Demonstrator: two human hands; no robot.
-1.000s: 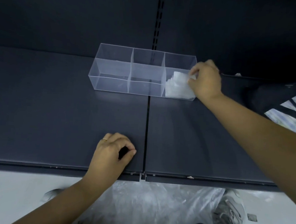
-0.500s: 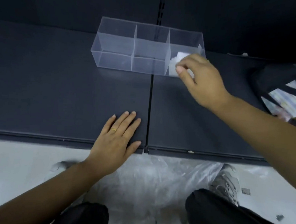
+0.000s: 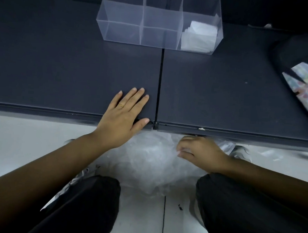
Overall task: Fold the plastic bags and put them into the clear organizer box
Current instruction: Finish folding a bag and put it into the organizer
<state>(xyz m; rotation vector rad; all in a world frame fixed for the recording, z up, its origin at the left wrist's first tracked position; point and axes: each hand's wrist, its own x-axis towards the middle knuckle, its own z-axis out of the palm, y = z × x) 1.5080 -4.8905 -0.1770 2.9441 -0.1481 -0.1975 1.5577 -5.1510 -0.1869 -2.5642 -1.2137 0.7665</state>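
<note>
Now right hand [image 3: 199, 153] has dropped from clear plastic organizer box [image 3: 122, 32] to crumpled clear plastic bags [image 3: 146, 166], lower centre.
Folded white bags [image 3: 199, 36] lie in its right cell; I expect the next pickup. Right fingers curled, grip unclear; left hand [image 3: 124, 118] flat, fingers straight.

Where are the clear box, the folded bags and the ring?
clear organizer box [image 3: 121, 31]: head view, left compartment's front wall.
folded plastic bags [image 3: 199, 37]: head view, middle of the stack.
gold ring [image 3: 121, 105]: head view, top of the band.
</note>
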